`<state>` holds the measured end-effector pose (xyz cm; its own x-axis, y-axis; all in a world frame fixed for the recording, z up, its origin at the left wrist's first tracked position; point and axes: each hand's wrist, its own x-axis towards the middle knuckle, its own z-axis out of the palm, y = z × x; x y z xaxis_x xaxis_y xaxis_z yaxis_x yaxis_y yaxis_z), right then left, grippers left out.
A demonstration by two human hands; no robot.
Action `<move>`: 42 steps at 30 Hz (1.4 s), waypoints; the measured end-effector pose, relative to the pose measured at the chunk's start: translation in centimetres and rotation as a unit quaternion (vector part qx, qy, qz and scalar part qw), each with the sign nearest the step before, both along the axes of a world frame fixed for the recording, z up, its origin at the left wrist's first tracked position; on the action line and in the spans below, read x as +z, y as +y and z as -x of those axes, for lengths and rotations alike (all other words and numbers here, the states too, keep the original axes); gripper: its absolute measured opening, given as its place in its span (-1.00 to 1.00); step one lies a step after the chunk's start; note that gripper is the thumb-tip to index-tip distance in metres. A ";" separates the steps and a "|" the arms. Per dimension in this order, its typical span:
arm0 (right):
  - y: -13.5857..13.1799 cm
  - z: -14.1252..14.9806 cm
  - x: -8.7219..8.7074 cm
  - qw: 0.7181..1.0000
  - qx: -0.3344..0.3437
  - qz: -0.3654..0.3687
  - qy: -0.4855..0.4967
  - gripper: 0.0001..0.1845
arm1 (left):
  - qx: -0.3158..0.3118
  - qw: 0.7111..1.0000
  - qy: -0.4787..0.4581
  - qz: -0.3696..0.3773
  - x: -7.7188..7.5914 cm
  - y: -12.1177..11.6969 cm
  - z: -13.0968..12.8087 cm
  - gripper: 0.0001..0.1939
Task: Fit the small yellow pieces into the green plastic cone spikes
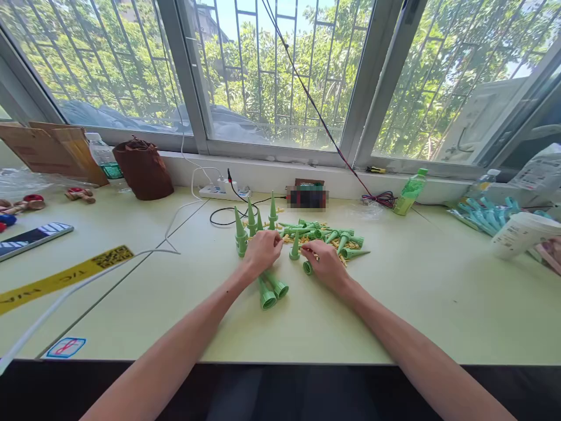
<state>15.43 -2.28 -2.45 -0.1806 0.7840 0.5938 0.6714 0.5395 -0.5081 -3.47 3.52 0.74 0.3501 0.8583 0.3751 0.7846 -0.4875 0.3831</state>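
We have one green cone [295, 249] upright between our hands on the table [438, 304]. Our left hand [263, 251] and right hand [325, 264] are partly curled, fingertips close together; we cannot tell whether either grips anything. More upright cones [241, 235] stand left; a loose pile [344, 241] lies far right of them.

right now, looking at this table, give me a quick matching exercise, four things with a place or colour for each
1. pile of green cones
2. power strip
3. printed strip
4. cup

a. yellow, on the left side
b. white, near the right edge
c. just beyond the right hand
d. by the back wall

Pairs: 1-c, 2-d, 3-a, 4-b
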 end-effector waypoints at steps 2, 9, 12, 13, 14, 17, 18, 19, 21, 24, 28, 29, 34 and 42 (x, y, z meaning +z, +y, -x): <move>-0.1 0.0 0.0 1.000 0.002 0.000 0.001 -0.83 | 0.001 0.999 -0.030 -0.012 0.0 0.0 0.0 -0.79; -0.3 -0.1 0.3 0.999 -0.018 -0.020 0.037 -0.80 | 0.017 0.982 -0.171 -0.080 0.5 -0.1 0.0 -0.81; -0.4 -0.1 0.6 0.997 -0.032 -0.035 0.061 -0.80 | 0.015 0.963 -0.235 -0.131 1.0 -0.5 -0.2 -0.83; -0.5 -0.1 0.8 0.996 -0.037 -0.037 0.069 -0.79 | 0.005 0.957 -0.251 -0.143 1.2 -0.8 -0.3 -0.84; -0.5 -0.1 0.9 0.995 -0.042 -0.039 0.079 -0.79 | -0.010 0.953 -0.261 -0.152 1.4 -1.0 -0.4 -0.84; -1.0 0.0 1.4 0.992 -0.048 -0.040 0.106 -0.78 | -0.074 0.945 -0.262 -0.182 1.5 -1.7 -0.7 -0.85; -1.1 0.0 1.5 0.992 -0.045 -0.039 0.114 -0.78 | -0.101 0.944 -0.251 -0.189 1.4 -1.9 -0.7 -0.85; -1.2 0.0 1.6 0.991 -0.039 -0.039 0.123 -0.76 | -0.130 0.944 -0.235 -0.189 1.4 -2.0 -0.8 -0.85; -1.5 0.0 1.8 0.989 -0.024 -0.040 0.138 -0.72 | -0.183 0.950 -0.192 -0.167 1.2 -2.2 -0.8 -0.83; -1.5 -0.1 1.9 0.989 -0.015 -0.026 0.143 -0.69 | -0.225 0.964 -0.114 -0.089 1.1 -2.3 -0.8 -0.80; -1.4 -0.2 1.7 0.992 -0.012 -0.009 0.123 -0.77 | -0.232 0.970 -0.073 -0.013 1.3 -2.4 -0.8 -0.79; -1.3 -0.2 1.7 0.993 -0.010 -0.008 0.120 -0.78 | -0.233 0.970 -0.073 -0.004 1.4 -2.4 -0.8 -0.79; -1.2 -0.2 1.6 0.992 -0.001 0.002 0.129 -0.79 | -0.248 0.966 -0.070 0.035 2.0 -2.1 -0.4 -0.76; -1.2 -0.3 1.6 0.988 -0.036 0.014 0.153 -0.76 | -0.213 0.923 0.037 0.318 3.6 -1.3 1.8 -0.50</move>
<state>15.75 -3.45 -0.89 0.0606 0.8054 0.5897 0.5209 0.4784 -0.7070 -5.30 2.18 4.32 0.7115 0.6750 -0.1953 0.6085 -0.4529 0.6516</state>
